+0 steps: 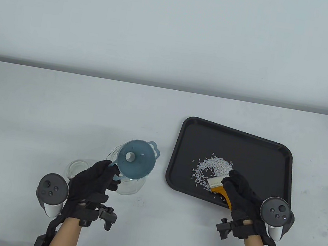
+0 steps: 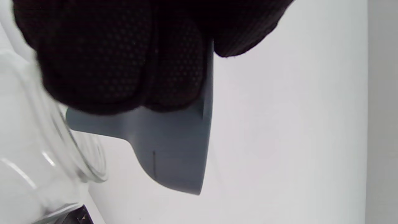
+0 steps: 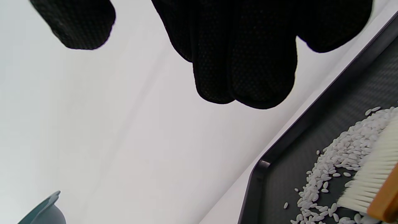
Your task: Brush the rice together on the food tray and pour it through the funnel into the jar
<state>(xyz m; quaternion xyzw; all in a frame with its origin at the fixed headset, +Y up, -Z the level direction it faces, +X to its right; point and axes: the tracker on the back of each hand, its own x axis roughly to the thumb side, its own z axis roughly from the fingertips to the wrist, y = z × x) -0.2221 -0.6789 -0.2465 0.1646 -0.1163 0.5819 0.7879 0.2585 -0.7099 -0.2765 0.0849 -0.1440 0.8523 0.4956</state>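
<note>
My left hand (image 1: 104, 177) pinches the side handle of the blue-grey funnel (image 1: 136, 159). It holds the funnel tilted over the clear glass jar (image 1: 129, 185). In the left wrist view the funnel's tab (image 2: 174, 149) sits under my fingers (image 2: 124, 62), with the jar's rim (image 2: 90, 161) just to its left. I cannot tell whether the spout is in the jar's mouth. My right hand (image 1: 236, 186) grips the orange-handled brush (image 1: 223, 194). Its white bristles (image 1: 215, 183) rest on the black tray (image 1: 241, 140) at the near edge of the rice pile (image 1: 214, 165). The right wrist view shows bristles (image 3: 370, 177) against rice (image 3: 339, 155).
A second clear glass piece (image 1: 78, 167), maybe the lid, lies just left of the jar. The tray's left rim (image 3: 311, 124) is close to the funnel. A pale wall rises behind the white table's far edge.
</note>
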